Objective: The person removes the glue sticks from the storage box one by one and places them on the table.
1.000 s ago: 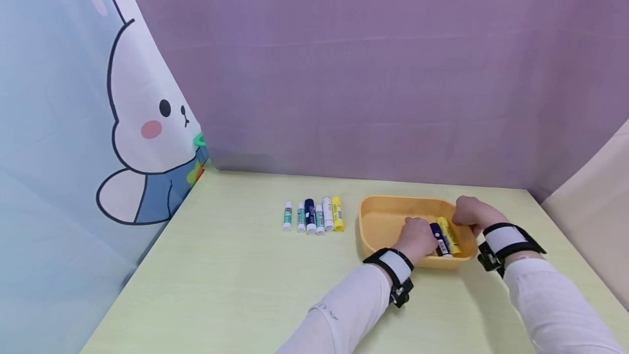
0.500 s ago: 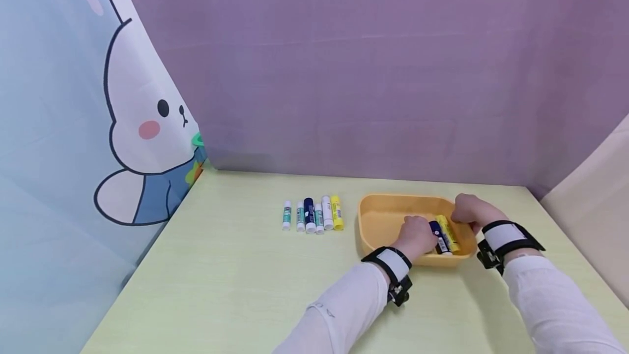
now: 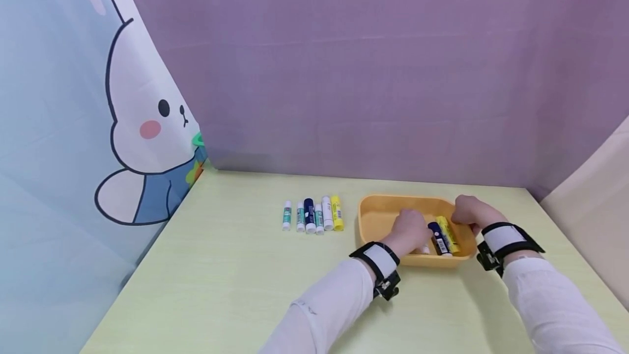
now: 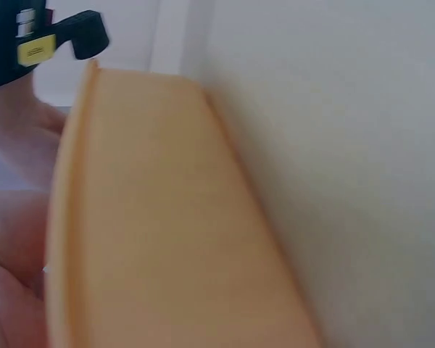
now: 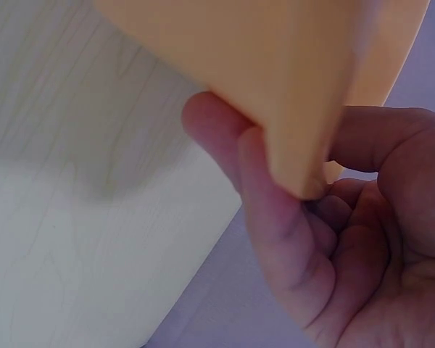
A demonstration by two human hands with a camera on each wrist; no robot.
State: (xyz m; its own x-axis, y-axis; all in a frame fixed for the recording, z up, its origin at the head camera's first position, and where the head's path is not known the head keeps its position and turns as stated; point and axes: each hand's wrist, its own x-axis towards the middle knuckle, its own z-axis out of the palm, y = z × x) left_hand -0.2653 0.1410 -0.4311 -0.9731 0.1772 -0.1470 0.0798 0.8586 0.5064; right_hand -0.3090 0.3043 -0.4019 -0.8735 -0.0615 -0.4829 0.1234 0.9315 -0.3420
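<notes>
Tray: a shallow orange-yellow plastic tray with rounded corners (image 3: 383,220) is standing upright on the right half of a pale yellow-green wood-grain desk (image 3: 236,288).
Right hand: the right hand (image 3: 472,211) is gripping the tray's right end, its thumb and fingers closing on either side of the rim, as the right wrist view is showing.
Left hand: the left hand (image 3: 411,228) is reaching over the near rim into the tray, knuckles up and fingers pointing down; whether it is holding anything is something I cannot tell, since its fingertips are hiding from view.
Under the left hand: a whitish cylindrical tube (image 3: 423,248) is showing only in part, just below the fingers.
Tubes in the tray: a bright yellow cylindrical tube (image 3: 448,235) is lying at the right end, and a dark blue cylindrical tube with a white end (image 3: 439,238) is lying just beside it on the left.
Row on the desk: six capped tubes are lying to the left of the tray, well apart from the hands. From left to right they are running: a slim white-and-teal tube (image 3: 287,216), slightly apart; a second white-and-teal tube (image 3: 301,217); a thicker navy-and-white tube (image 3: 309,216); a third white-and-teal tube (image 3: 319,219); a plain white tube (image 3: 327,213); a lemon-yellow tube (image 3: 337,213).
Backdrop: a purple fabric curtain (image 3: 344,70) is hanging behind the desk.
</notes>
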